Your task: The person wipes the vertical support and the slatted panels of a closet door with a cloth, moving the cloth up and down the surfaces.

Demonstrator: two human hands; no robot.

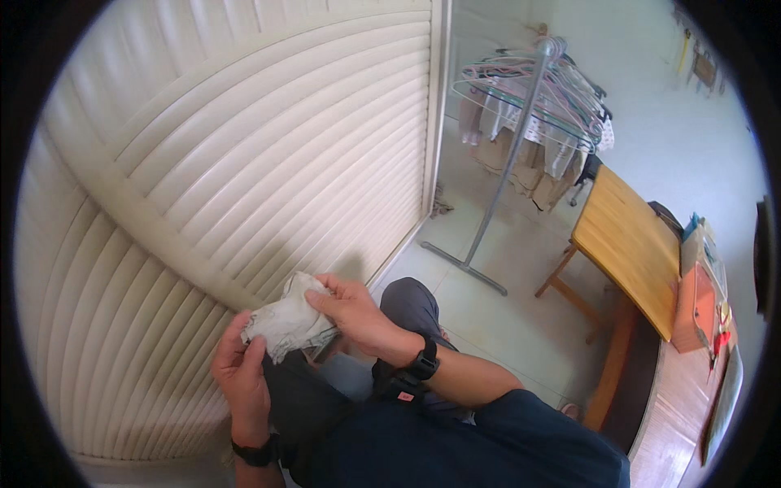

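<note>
Between my two hands hangs a crumpled white cloth (290,323) with dark, frayed-looking edges. My left hand (241,363) pinches its left end between thumb and fingers. At the upper right, the thumb of my right hand (348,308) presses the cloth against the fingers. Both wrists carry black straps. Just beyond the cloth stands a cream louvred door panel (305,165), its slats shadowed near my hands. My knees and dark clothing are below, and the cloth covers part of my lap.
To the right, a metal clothes rack (512,165) holds many hangers (549,91) and some garments. Its foot rests on the pale tiled floor (464,317). Farther right are a wooden folding table (628,238), an orange basket (695,311) and red-handled scissors (721,341) beside a wooden surface (677,402).
</note>
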